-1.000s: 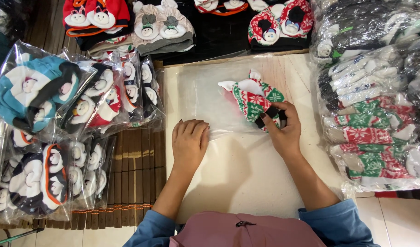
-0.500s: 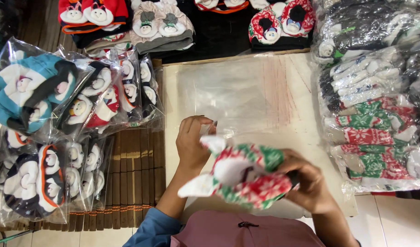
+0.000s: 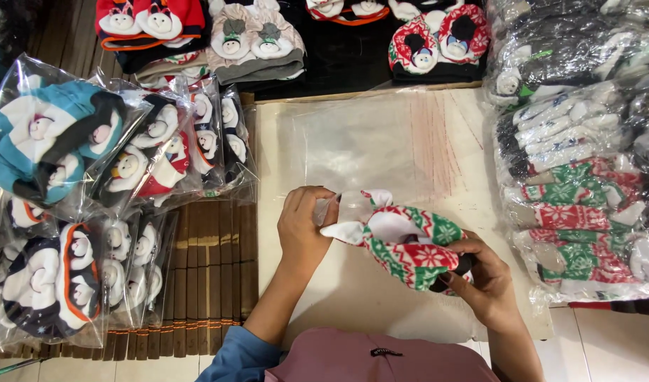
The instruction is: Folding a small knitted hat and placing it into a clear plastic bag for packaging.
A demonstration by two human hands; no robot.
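My right hand (image 3: 483, 279) grips a pair of red, green and white knitted slippers (image 3: 402, 240) by their heel end, holding them tilted just above the white board (image 3: 353, 297). My left hand (image 3: 305, 228) pinches the near edge of a clear plastic bag (image 3: 367, 145) that lies flat on the board, right at the slippers' white toe end. The bag's mouth sits between my fingers and the slippers.
Bagged slippers in clear wrap are heaped at left (image 3: 91, 177) and stacked at right (image 3: 586, 177). Loose slipper pairs (image 3: 254, 42) line the dark back edge. A bamboo mat (image 3: 204, 276) lies left of the board.
The slippers came from the far right of the board toward me, then settled lower at the bag's edge. My left hand went from flat on the bag to pinching its edge.
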